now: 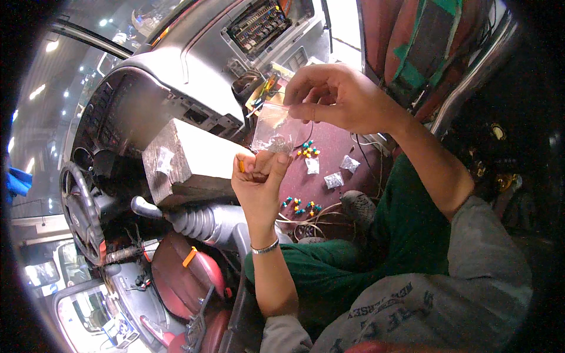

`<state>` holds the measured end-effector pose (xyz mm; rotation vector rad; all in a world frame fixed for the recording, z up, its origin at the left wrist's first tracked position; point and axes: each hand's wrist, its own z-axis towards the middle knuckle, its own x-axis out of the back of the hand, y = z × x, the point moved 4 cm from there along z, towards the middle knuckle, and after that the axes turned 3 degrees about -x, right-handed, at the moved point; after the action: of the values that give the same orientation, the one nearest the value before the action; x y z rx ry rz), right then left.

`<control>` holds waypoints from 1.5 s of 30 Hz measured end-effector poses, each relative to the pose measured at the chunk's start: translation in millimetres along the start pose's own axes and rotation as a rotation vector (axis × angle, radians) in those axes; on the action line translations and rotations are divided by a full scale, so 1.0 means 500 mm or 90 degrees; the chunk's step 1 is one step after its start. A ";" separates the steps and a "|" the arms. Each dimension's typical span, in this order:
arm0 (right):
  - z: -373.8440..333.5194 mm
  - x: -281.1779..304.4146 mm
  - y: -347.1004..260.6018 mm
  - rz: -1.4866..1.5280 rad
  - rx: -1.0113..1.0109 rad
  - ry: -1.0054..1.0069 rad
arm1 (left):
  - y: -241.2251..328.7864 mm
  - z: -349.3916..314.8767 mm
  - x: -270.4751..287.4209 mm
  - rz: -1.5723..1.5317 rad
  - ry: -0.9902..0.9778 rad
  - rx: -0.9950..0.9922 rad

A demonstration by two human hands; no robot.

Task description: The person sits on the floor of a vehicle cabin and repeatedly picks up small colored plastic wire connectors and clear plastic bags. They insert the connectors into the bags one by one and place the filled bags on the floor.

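Note:
Between my hands hangs a clear zip bag (272, 125) with small pale or clear pieces gathered at its bottom; their kind is too small to tell. My left hand (261, 179) pinches the bag's lower end between thumb and fingers, and a bit of something orange shows by its curled fingers. Up at the bag's top edge, my right hand (344, 99) is closed with thumb and fingertips on the seal. Below, on the dark red floor, lie small blue, green and yellow pieces (307, 150) and a second such group (301, 206).
Small filled plastic bags (333, 180) lie on the floor near my shoe (358, 207) and loose cables (338, 213). To the left stand a wooden-looking block (191, 156), a gear lever (147, 207) and a steering wheel (82, 206). An exposed fuse panel (259, 27) sits ahead.

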<state>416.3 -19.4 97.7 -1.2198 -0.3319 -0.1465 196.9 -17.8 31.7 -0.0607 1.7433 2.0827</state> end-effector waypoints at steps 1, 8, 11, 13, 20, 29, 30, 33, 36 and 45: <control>-0.001 0.001 0.002 -0.015 0.007 0.005 | 0.003 0.001 -0.006 -0.013 0.003 -0.004; -0.003 -0.004 -0.005 -0.090 -0.008 -0.027 | 0.002 0.002 0.001 0.079 0.027 0.016; -0.004 -0.007 -0.004 -0.063 0.037 -0.007 | -0.001 0.000 -0.003 0.095 0.026 0.015; -0.005 -0.004 -0.004 -0.066 0.019 -0.003 | -0.002 -0.002 -0.003 0.112 0.030 0.031; 0.002 -0.007 0.028 0.018 -0.069 -0.023 | -0.004 0.007 0.003 0.086 0.067 -0.011; 0.001 -0.064 0.044 0.116 -0.107 -0.084 | -0.007 -0.003 -0.015 0.067 0.016 -0.070; 0.001 -0.068 0.039 0.108 -0.110 -0.089 | -0.012 -0.004 -0.011 0.092 -0.009 -0.089; 0.000 -0.072 0.029 0.090 -0.113 -0.097 | 0.001 -0.003 -0.007 0.153 0.017 -0.077; 0.002 -0.069 0.039 0.083 -0.100 -0.090 | 0.002 0.002 -0.006 0.157 0.018 -0.075; -0.012 -0.085 0.002 -0.234 0.065 -0.004 | -0.004 0.006 0.000 0.056 0.018 -0.090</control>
<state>377.4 -27.7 81.1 -1.0495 -0.5607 -0.4375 198.5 -14.6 30.5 -0.0563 1.6395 2.2767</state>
